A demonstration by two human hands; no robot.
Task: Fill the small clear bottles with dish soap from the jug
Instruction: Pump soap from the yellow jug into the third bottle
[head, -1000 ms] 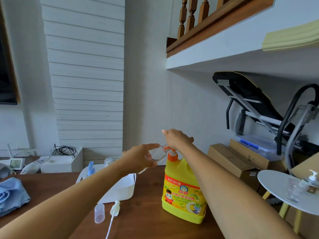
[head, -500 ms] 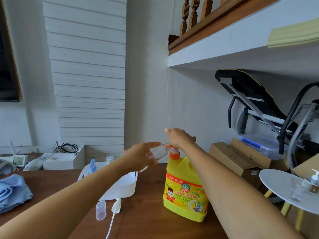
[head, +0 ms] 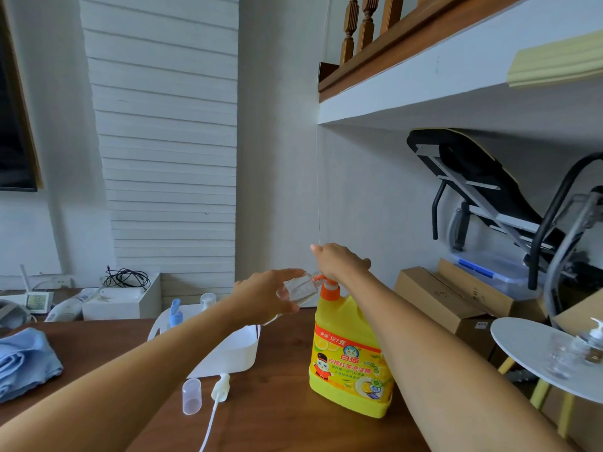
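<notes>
The left hand [head: 264, 296] grips a small clear bottle [head: 298, 290], tipped on its side with its mouth against the spout of the orange pump [head: 329, 291]. The right hand [head: 341, 262] sits on top of that pump, fingers curled down over its head. The pump caps a yellow jug [head: 350, 363] standing upright on the wooden table [head: 277, 422]. Left of the jug lies a white tray [head: 241, 352]. In front of the tray are a clear cap [head: 192, 391] and a loose pump [head: 220, 383] with its tube.
</notes>
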